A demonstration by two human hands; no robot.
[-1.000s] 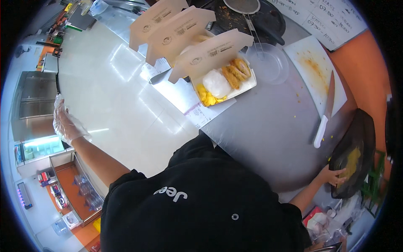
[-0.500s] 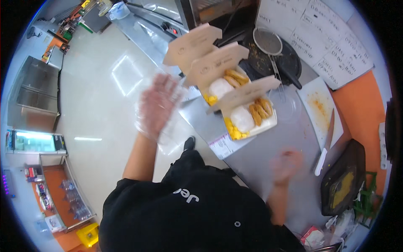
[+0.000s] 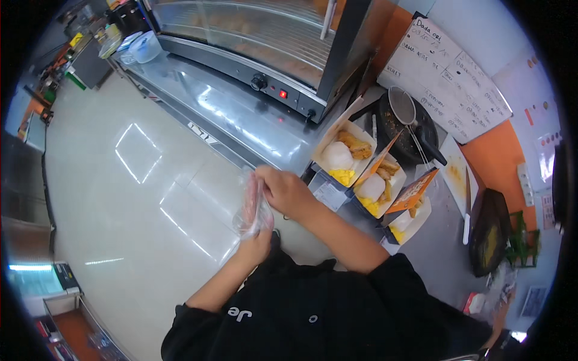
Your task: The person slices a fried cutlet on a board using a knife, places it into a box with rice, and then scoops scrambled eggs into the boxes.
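My left hand (image 3: 255, 236) wears a clear plastic glove (image 3: 241, 227), its fingers stretched upward. From the right, my bare right hand (image 3: 288, 191) reaches across and pinches the glove near the left fingertips. Both hands are over the floor in front of my body. To their right, three open cardboard meal boxes stand in a slanting row: the far box (image 3: 344, 115), the middle box (image 3: 382, 157) and the near box (image 3: 415, 190). Each holds a white mound of rice, yellow pieces and browned fried pieces.
A glass-fronted warming cabinet (image 3: 241, 60) stands on the steel counter (image 3: 241, 114). Behind the boxes are a black pan (image 3: 425, 133) and a strainer (image 3: 402, 105). A knife (image 3: 466, 225) lies by the white cutting board (image 3: 453, 157), beside a dark tray (image 3: 489, 234).
My right hand has come from over the counter to the gloved left hand and taken hold of the glove. The view has turned, showing the warming cabinet and all three boxes' contents.
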